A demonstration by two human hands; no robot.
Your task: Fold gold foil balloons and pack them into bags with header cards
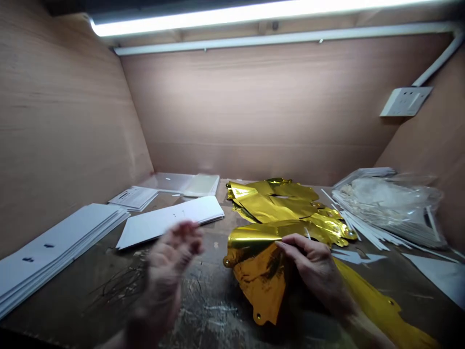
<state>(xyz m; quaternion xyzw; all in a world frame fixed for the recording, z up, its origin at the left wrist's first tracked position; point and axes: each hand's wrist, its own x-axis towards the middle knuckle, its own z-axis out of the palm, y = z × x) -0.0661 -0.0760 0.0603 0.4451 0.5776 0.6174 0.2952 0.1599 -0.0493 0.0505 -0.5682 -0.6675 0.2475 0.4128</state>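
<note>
My right hand (pixel 308 264) pinches the upper edge of a shiny gold foil sheet (pixel 259 276) between thumb and fingers. This sheet is bent over, its lower flap hanging toward me, with small eyelet holes in its rounded tabs. Left of the sheet and apart from it, my left hand (pixel 176 257) is raised over the table. Motion smears its fingers, which look partly curled, and I cannot make out anything in them. More gold foil pieces (pixel 271 198) lie in a loose pile behind the right hand, and another gold strip (pixel 374 291) runs under the right forearm.
White card stacks (pixel 69 237) and a smaller white stack (pixel 174 218) lie on the left. A clear plastic bag (pixel 388 203) sits at right beside white strips (pixel 366 230). Wooden panels enclose the dark table (pixel 207 310). A socket (pixel 406 102) is on the right wall.
</note>
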